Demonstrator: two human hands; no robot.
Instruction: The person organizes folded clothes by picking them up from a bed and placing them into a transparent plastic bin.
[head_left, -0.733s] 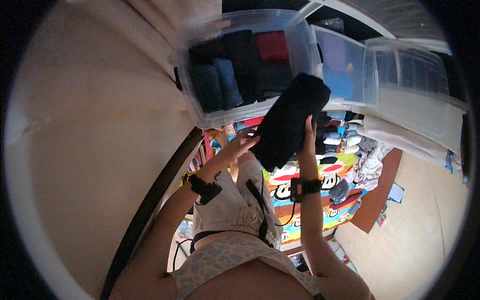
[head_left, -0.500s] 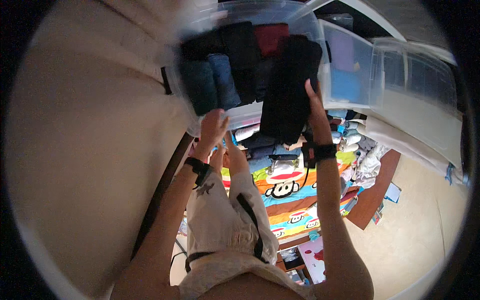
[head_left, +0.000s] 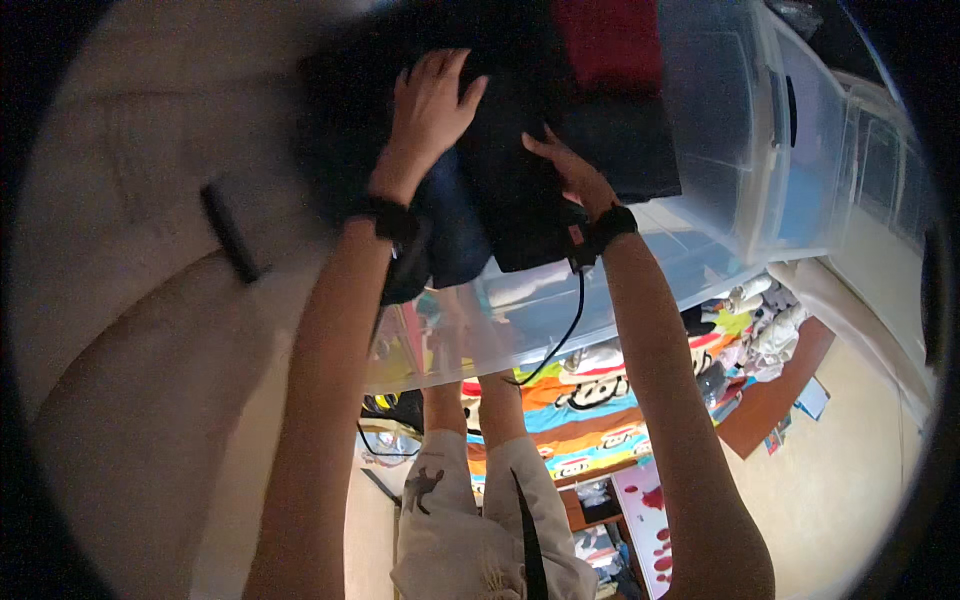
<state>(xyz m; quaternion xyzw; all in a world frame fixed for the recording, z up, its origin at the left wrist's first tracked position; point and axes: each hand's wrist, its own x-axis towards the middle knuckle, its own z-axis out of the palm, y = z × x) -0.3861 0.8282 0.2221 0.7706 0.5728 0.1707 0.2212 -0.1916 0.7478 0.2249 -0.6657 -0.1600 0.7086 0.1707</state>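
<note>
Folded dark clothes fill a clear plastic bin [head_left: 590, 305] in front of me. My left hand [head_left: 430, 115] lies on the black folded clothes [head_left: 360, 110] at the left, its fingers spread. Further right, my right hand [head_left: 580, 175] rests against a black folded garment [head_left: 640, 150], thumb stretched out and the other fingers partly hidden. Between the hands stands more black folded cloth [head_left: 500, 200]. A blue denim roll [head_left: 450, 220] sits below my left wrist, and a dark red folded garment [head_left: 610, 45] lies at the far right of the bin.
More translucent bins [head_left: 800, 150] stand at the right. Below is a bright cartoon-print cover [head_left: 590, 395], with rumpled clothes [head_left: 770, 345] beside it and a brown board [head_left: 775, 390] at its edge. A beige wall or curtain surface [head_left: 150, 250] fills the left side.
The black garment my right hand held up is down among the other clothes. My left hand has moved from the near rim onto the clothes. The bin appears closer and larger.
</note>
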